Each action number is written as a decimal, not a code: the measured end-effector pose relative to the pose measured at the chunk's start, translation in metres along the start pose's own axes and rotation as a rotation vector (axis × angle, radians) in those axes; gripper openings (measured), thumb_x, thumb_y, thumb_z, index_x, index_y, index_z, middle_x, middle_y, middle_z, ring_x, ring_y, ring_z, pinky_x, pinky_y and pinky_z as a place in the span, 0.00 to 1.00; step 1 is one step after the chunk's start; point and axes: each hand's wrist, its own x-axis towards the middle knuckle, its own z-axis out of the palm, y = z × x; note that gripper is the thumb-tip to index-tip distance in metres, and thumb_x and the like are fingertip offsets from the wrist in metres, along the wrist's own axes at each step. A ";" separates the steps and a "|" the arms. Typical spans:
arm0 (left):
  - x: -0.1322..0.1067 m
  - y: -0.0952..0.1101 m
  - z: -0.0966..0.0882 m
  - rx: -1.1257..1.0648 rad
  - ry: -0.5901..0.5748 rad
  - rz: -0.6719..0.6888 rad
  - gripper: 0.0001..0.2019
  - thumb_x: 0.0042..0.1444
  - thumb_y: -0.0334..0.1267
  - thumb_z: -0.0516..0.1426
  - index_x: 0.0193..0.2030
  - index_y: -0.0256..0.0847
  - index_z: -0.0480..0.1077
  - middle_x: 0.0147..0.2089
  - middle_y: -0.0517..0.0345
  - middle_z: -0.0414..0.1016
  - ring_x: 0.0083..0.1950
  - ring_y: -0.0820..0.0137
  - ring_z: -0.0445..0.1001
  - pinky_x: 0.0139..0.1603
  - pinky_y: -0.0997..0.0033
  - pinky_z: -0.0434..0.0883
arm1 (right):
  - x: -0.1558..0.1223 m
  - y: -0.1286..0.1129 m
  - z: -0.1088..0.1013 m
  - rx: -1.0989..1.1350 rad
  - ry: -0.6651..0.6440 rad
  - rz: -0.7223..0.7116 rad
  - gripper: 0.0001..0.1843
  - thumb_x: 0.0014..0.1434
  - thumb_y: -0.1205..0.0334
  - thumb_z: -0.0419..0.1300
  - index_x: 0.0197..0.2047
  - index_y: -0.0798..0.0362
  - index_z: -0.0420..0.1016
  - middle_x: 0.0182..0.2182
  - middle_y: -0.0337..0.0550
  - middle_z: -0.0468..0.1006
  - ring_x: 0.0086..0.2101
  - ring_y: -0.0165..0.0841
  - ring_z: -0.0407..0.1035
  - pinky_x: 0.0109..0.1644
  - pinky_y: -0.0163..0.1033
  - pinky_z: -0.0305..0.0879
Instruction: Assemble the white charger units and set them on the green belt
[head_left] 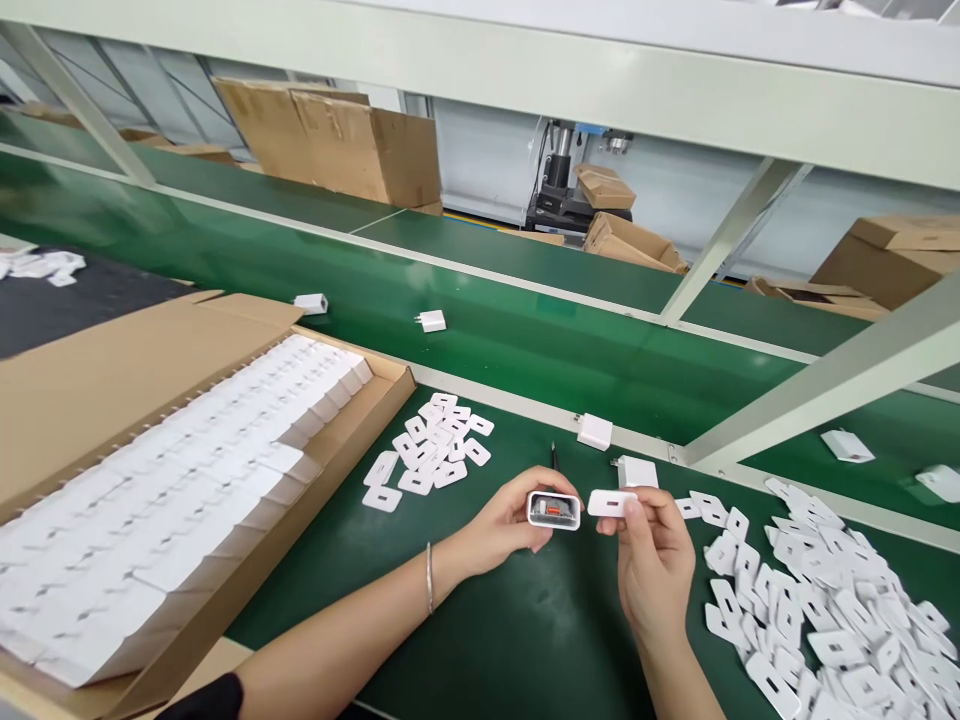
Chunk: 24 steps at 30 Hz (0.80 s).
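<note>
My left hand (502, 525) is closed around a white charger body (553, 510), its open end with an orange part facing me. My right hand (654, 555) pinches a small white end cap (611, 503) just right of the charger, a small gap between the two. Both hover over the green table (487, 620). A pile of white caps (817, 600) lies to the right, a smaller pile (431, 450) to the left. One white charger (637, 472) lies just behind my right hand.
A cardboard box (330, 470) filled with rows of white chargers sits at left. Behind runs a green conveyor belt (525, 340) carrying loose chargers (431, 321). Another charger (595, 432) rests on the rail. Metal frame struts (810, 390) cross at right. Cardboard boxes stand beyond.
</note>
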 end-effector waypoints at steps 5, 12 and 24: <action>0.004 -0.002 0.004 0.186 0.094 0.030 0.16 0.61 0.37 0.63 0.55 0.43 0.71 0.51 0.51 0.72 0.38 0.72 0.70 0.35 0.73 0.69 | 0.001 -0.001 0.005 -0.026 -0.122 0.045 0.15 0.67 0.48 0.64 0.35 0.49 0.73 0.34 0.40 0.76 0.29 0.30 0.68 0.36 0.38 0.70; 0.003 -0.006 0.007 0.418 0.075 0.133 0.14 0.68 0.38 0.57 0.59 0.47 0.71 0.60 0.45 0.64 0.60 0.56 0.70 0.54 0.60 0.74 | 0.000 0.006 0.014 -0.187 -0.240 0.007 0.18 0.68 0.46 0.63 0.32 0.49 0.69 0.34 0.37 0.66 0.26 0.28 0.62 0.31 0.35 0.64; 0.002 -0.007 0.000 0.498 0.052 0.182 0.20 0.73 0.55 0.50 0.57 0.46 0.72 0.59 0.46 0.65 0.60 0.56 0.68 0.62 0.52 0.69 | 0.004 0.006 0.001 -0.403 -0.362 0.037 0.22 0.68 0.45 0.62 0.29 0.48 0.63 0.30 0.35 0.64 0.29 0.31 0.64 0.33 0.38 0.65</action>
